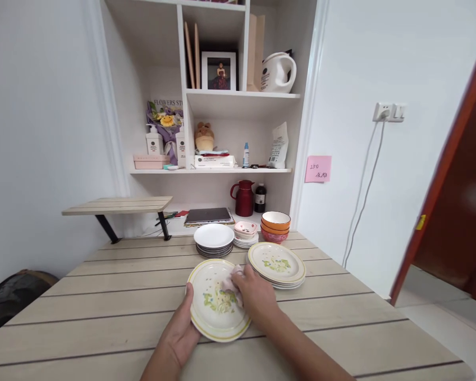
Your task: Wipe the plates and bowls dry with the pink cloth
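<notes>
A cream plate [210, 304] with a yellow rim and a green pattern is tilted up off the wooden table [103, 312]. My left hand [182, 330] grips its left edge, thumb on the rim. My right hand [256, 299] is closed on a small pale pink cloth [229, 286] and presses it against the plate's face. Just right of it lies a stack of matching patterned plates [276, 264].
Behind are a stack of white plates [213, 238], small pink dishes [245, 233] and stacked orange bowls [275, 226]. A shelf unit with a red jug [244, 198] stands at the back. A low bench [119, 206] is at left, a brown door [456, 211] at right.
</notes>
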Available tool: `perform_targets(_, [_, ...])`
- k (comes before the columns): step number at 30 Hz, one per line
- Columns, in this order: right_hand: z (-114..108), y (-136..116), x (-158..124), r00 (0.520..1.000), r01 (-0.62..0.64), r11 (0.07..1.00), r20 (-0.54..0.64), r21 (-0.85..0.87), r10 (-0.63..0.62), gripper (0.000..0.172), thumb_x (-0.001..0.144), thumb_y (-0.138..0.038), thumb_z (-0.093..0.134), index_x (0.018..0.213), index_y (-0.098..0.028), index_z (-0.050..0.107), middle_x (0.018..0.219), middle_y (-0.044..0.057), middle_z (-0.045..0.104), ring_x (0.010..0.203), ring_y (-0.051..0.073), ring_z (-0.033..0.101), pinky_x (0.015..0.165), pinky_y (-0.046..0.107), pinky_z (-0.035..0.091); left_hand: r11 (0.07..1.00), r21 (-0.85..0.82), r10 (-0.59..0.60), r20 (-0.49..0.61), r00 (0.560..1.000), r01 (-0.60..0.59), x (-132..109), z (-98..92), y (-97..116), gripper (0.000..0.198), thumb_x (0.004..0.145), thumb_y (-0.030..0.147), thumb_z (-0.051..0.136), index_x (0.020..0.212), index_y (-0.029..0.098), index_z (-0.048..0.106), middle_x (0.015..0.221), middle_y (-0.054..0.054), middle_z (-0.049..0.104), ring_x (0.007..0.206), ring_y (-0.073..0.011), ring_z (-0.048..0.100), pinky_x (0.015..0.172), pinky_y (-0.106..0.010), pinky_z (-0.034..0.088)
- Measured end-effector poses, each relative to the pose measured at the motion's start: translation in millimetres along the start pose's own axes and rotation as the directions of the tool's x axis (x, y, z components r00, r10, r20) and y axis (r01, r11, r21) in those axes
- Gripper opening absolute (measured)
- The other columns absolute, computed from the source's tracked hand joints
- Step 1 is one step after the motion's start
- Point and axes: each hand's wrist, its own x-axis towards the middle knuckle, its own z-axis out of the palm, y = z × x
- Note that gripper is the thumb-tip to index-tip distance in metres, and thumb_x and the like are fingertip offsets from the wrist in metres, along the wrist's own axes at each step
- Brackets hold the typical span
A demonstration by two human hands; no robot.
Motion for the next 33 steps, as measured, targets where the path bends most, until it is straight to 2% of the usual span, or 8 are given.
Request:
perform_targets(4, [-1, -5, -31, 0.997, 0.023, 0.999, 0.071, -0.036, -0.021, 0.033, 0.087, -0.011, 0.052, 0.115, -0.027, 0.061, 0.120, 0.013, 0.058, 0.096, 0.028, 0.067, 0.064, 0.030, 0.050, 1.000, -0.028, 0.000, 0.071, 0.997, 0.002, -1, 0.3, -1, 0.071, 0.093, 0.043, 0.053, 0.153, 0.013, 0.027, 0.133, -0.020, 0.060, 0.124, -0.0313, 0.057, 0.113, -0.047, 0.033])
perform_targets(8, [3, -37, -46, 0.983, 0.134, 0.991, 0.124, 0.023, -0.136, 0.042, 0.081, -0.015, 0.061, 0.121, -0.026, 0.058, 0.131, 0.016, 0.056, 0.098, 0.031, 0.068, 0.069, 0.037, 0.056, 0.998, 0.021, -0.060, 0.075, 0.995, 0.059, 1, -8.2, 1, 0.067, 0.092, 0.047, 0.054, 0.148, 0.014, 0.039, 0.129, -0.019, 0.063, 0.122, -0.0325, 0.059, 0.111, -0.048, 0.036])
perform_targets(11, [2, -62, -32, 0.973, 0.212, 0.974, 0.072, 0.075, -0.217, 0.037, 0.085, -0.019, 0.057, 0.121, -0.027, 0.056, 0.129, 0.014, 0.057, 0.097, 0.030, 0.068, 0.071, 0.038, 0.056, 0.994, 0.057, -0.093, 0.052, 0.994, 0.090, 4, -17.9, 2, 0.068, 0.089, 0.052, 0.056, 0.144, 0.013, 0.046, 0.124, -0.018, 0.067, 0.118, -0.0332, 0.062, 0.108, -0.047, 0.039])
perform_targets(14, [-3, -74, -2, 0.976, 0.216, 0.974, -0.012, 0.066, -0.215, 0.036, 0.086, -0.019, 0.056, 0.120, -0.029, 0.055, 0.121, 0.011, 0.059, 0.097, 0.028, 0.067, 0.072, 0.036, 0.055, 0.997, 0.079, -0.009, -0.007, 1.000, 0.009, 6, -19.6, 1, 0.066, 0.089, 0.052, 0.056, 0.143, 0.015, 0.048, 0.121, -0.017, 0.069, 0.117, -0.0326, 0.063, 0.108, -0.047, 0.040])
perform_targets(18, [-9, -62, 30, 0.988, 0.150, 0.988, -0.037, 0.030, -0.149, 0.032, 0.090, -0.021, 0.053, 0.120, -0.030, 0.054, 0.118, 0.010, 0.058, 0.100, 0.027, 0.064, 0.076, 0.036, 0.052, 0.995, 0.098, 0.042, -0.069, 0.997, -0.036, 2, -7.8, -1, 0.064, 0.091, 0.046, 0.057, 0.147, 0.018, 0.042, 0.126, -0.016, 0.067, 0.121, -0.0321, 0.060, 0.109, -0.048, 0.038])
perform_targets(21, [-7, -39, 32, 0.996, 0.091, 0.996, -0.014, 0.001, -0.091, 0.033, 0.090, -0.021, 0.052, 0.121, -0.031, 0.053, 0.119, 0.010, 0.057, 0.098, 0.026, 0.065, 0.074, 0.034, 0.050, 0.995, 0.089, 0.050, -0.090, 0.995, -0.042, -1, 0.4, 0, 0.064, 0.092, 0.042, 0.055, 0.149, 0.016, 0.038, 0.127, -0.017, 0.065, 0.122, -0.0323, 0.059, 0.110, -0.048, 0.037])
perform_targets(27, [-4, -3, -7, 0.998, 0.002, 0.998, 0.056, -0.056, 0.001, 0.030, 0.086, -0.018, 0.057, 0.115, -0.027, 0.057, 0.118, 0.012, 0.059, 0.085, 0.026, 0.071, 0.062, 0.030, 0.050, 0.997, 0.072, 0.027, -0.087, 0.996, -0.021, -2, 7.2, -1, 0.070, 0.093, 0.035, 0.056, 0.152, 0.011, 0.028, 0.129, -0.021, 0.063, 0.121, -0.0328, 0.060, 0.111, -0.049, 0.037])
perform_targets(33, [1, -23, -50, 0.989, 0.072, 0.996, 0.135, -0.044, -0.066, 0.040, 0.079, -0.015, 0.062, 0.117, -0.027, 0.058, 0.124, 0.015, 0.060, 0.078, 0.029, 0.073, 0.061, 0.035, 0.054, 0.999, 0.047, -0.018, -0.039, 0.999, 0.020, -4, 4.8, 1, 0.070, 0.090, 0.034, 0.061, 0.151, 0.012, 0.032, 0.129, -0.021, 0.063, 0.118, -0.0341, 0.061, 0.108, -0.049, 0.041])
